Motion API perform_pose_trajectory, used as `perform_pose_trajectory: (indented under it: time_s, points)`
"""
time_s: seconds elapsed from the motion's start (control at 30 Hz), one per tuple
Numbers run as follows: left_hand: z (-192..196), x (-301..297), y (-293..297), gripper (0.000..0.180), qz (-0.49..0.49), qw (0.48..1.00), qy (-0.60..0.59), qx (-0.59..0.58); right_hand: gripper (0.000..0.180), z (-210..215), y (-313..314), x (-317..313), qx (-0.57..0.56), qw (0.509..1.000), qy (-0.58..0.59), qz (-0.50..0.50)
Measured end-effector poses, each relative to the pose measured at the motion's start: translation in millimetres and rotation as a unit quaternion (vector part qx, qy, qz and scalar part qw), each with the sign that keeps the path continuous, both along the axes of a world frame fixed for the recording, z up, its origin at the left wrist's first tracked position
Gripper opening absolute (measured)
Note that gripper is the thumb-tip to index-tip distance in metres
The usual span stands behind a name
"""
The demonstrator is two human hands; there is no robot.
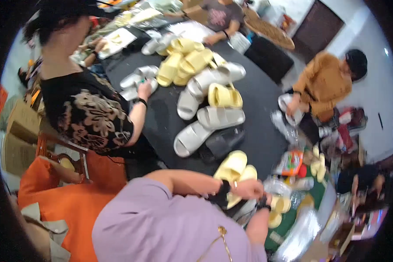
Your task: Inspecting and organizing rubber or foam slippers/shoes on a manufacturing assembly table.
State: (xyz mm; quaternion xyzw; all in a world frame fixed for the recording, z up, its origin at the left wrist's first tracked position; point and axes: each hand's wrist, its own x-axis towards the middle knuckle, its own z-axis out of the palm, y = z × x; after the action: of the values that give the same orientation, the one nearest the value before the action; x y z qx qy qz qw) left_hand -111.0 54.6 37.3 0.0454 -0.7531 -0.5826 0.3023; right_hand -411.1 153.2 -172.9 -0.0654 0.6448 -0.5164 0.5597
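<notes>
Pale yellow slippers (232, 165), near edge of black bench (156, 117): likely light, soft; best gripped by strap. Hands (249, 189) together beside them, contents indiscernible.

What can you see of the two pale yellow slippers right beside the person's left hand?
The two pale yellow slippers look smooth, like molded foam or rubber, with rounded ends. They lie close together at the near side of the black table, just nearer the person than a black slipper. The left hand and wrist cross in front, hiding part of them; whether they touch is unclear. Blur hides finer detail.
</notes>
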Motion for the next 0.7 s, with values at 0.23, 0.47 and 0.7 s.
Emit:
perform_pose_trajectory:
  time_s: [0.23, 0.47, 0.7]
  points:
    - [50.1, 80.4, -71.1, 0.008, 0.122, 0.949, 0.035, 0.288, 0.023, -86.3, 81.6, -92.5, -0.130, 0.977, -0.006, -0.171]
    - [-2.4, 87.2, -59.7, 0.010, 0.206, 0.915, -0.080, 0.338, 0.032, 155.9, -7.4, 119.9, -0.117, 0.979, 0.166, -0.018]
    - [-9.5, 90.5, -59.6, 0.010, 0.198, 0.909, -0.127, 0.345, 0.027, 187.1, -2.7, 199.5, -0.103, 0.965, 0.086, 0.226]
